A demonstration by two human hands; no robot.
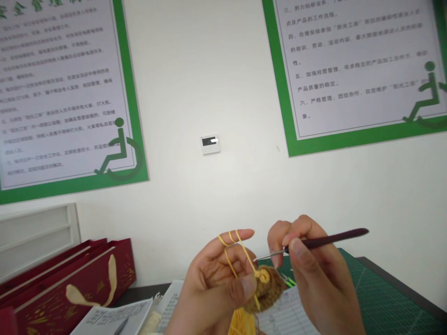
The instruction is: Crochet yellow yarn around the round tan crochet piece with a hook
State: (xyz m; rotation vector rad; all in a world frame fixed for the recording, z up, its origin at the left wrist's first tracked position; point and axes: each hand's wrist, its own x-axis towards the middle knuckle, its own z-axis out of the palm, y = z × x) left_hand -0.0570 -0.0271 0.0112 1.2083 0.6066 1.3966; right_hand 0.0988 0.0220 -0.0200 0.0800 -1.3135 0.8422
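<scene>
A small brown crocheted piece [274,291] with a yellow knot on it is pinched by my left hand [216,288]. Yellow yarn [245,251] loops round the raised index finger and runs down to the piece. My right hand [319,279] grips a crochet hook [331,238] by its dark handle, with the metal tip beside the yarn, just above the knot. More yellow yarn [241,322] shows below my left hand, partly hidden by it.
Dark red gift bags [101,274] stand at the left. Papers [113,318] with a pen lie near them, and a printed sheet [284,314] is behind my hands. A green cutting mat [377,293] lies at the right. Green-framed posters [284,111] hang on the wall.
</scene>
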